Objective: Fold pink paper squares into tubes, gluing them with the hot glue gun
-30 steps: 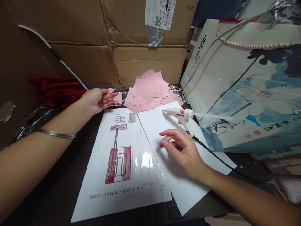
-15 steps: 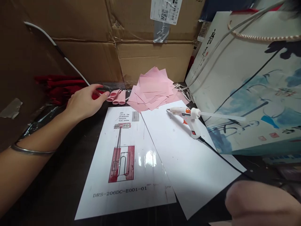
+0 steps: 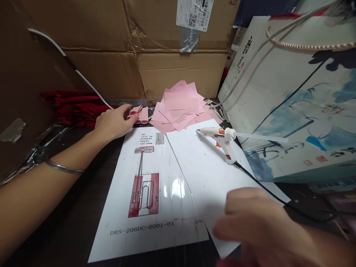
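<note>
My left hand [image 3: 114,122] is at the left end of the small rolled pink pieces [image 3: 142,115], its thumb and forefinger closed around the nearest one. Low on the right is my right hand [image 3: 250,218], smeared by motion, over the edge of a blank white sheet [image 3: 191,148]; something dark red shows under it, and its grip is unclear. A printed sheet [image 3: 111,207] with a red-and-grey drawing lies in the middle. The white glue gun [image 3: 229,148] rests on the blank sheet, a clear stick in its back. Flat pink pieces [image 3: 182,102] are heaped behind the sheets.
Folded dark red cloth [image 3: 75,109] lies at the back left. Cardboard boxes [image 3: 97,70] wall off the back and left. A patterned paper bag [image 3: 286,92] stands on the right. Metal pieces [image 3: 221,111] lie beside the pink heap. A black cable [image 3: 261,183] runs from the gun.
My left hand has moved right onto the pink rolls and closed on one. My right hand has come in leftward and up from the lower right corner, with dark red beneath it.
</note>
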The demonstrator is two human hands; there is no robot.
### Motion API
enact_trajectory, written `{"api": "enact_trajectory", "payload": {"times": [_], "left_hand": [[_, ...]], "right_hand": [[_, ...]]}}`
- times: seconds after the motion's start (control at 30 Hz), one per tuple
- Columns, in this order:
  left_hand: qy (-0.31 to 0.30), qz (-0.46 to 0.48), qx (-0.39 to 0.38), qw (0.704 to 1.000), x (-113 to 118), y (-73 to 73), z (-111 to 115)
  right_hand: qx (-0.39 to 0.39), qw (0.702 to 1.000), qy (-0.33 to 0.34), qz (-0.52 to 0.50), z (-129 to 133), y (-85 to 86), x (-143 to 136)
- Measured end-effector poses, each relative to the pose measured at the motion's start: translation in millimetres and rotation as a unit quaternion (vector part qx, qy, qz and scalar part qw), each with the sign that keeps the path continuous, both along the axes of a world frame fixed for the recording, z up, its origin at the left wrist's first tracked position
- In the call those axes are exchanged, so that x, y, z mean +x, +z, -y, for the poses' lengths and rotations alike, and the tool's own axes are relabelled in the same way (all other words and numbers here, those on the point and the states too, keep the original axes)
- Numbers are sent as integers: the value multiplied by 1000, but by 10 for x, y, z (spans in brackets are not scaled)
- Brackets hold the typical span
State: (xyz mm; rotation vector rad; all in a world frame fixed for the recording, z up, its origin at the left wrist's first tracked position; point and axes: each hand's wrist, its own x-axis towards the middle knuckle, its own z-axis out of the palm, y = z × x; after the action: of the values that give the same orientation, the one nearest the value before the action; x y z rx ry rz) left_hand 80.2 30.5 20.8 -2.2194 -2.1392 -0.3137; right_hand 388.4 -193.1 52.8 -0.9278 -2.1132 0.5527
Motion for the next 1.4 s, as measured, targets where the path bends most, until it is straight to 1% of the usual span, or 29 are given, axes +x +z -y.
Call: {"api": "enact_trajectory", "payload": {"times": [0.03, 0.07, 0.1, 0.13, 0.2, 0.23, 0.3, 0.4, 0.47, 0.57, 0.7, 0.8, 0.9, 1.03, 1.13, 1.2, 1.27, 1.4], "left_hand": [[-4, -10, 7, 1000, 11, -2, 2], [-7, -19, 15, 1000, 22, -4, 5], [-11, -26, 24, 999, 30, -4, 11], [-14, -30, 35, 999, 36, -4, 16], [-22, -30, 60, 997, 36, 2, 26], [-23, -28, 76, 996, 31, 8, 30], [-22, -23, 102, 994, 15, 22, 36], [-2, -24, 116, 993, -8, 34, 46], [4, -33, 100, 994, -16, 26, 58], [-1, -41, 72, 997, -22, 6, 78], [-8, -37, 84, 996, -21, 29, 103], [-25, -52, 98, 994, 8, 70, 113], [-54, -100, 106, 988, 49, 73, 114], [-98, -148, 65, 982, 64, 56, 97], [-114, -131, 31, 984, 86, 94, 72], [-118, -104, 35, 987, 159, 130, 44], [-132, -78, 61, 986, 297, 148, 0], [-222, -65, 75, 970, 693, 110, -151]], "right_hand": [[32, 997, 68, 33, -59, -62, -18], [45, 993, 99, 47, -116, -141, -37], [50, 991, 113, 58, -167, -230, -55], [63, 990, 115, 57, -210, -321, -71], [109, 988, 105, 7, -268, -479, -92], [123, 987, 107, -12, -284, -537, -98], [125, 985, 117, -23, -299, -605, -103], [113, 987, 115, -20, -298, -625, -103], [112, 988, 105, -27, -294, -626, -102], [104, 989, 101, -26, -290, -636, -102], [98, 989, 105, -29, -295, -648, -103], [98, 990, 101, -28, -298, -649, -104], [93, 991, 95, -25, -299, -647, -104], [84, 991, 102, -31, -299, -629, -108], [78, 991, 103, -26, -295, -607, -118], [71, 992, 102, -17, -293, -602, -129], [72, 992, 103, -17, -295, -610, -144], [85, 991, 98, -20, -320, -653, -161]]}}
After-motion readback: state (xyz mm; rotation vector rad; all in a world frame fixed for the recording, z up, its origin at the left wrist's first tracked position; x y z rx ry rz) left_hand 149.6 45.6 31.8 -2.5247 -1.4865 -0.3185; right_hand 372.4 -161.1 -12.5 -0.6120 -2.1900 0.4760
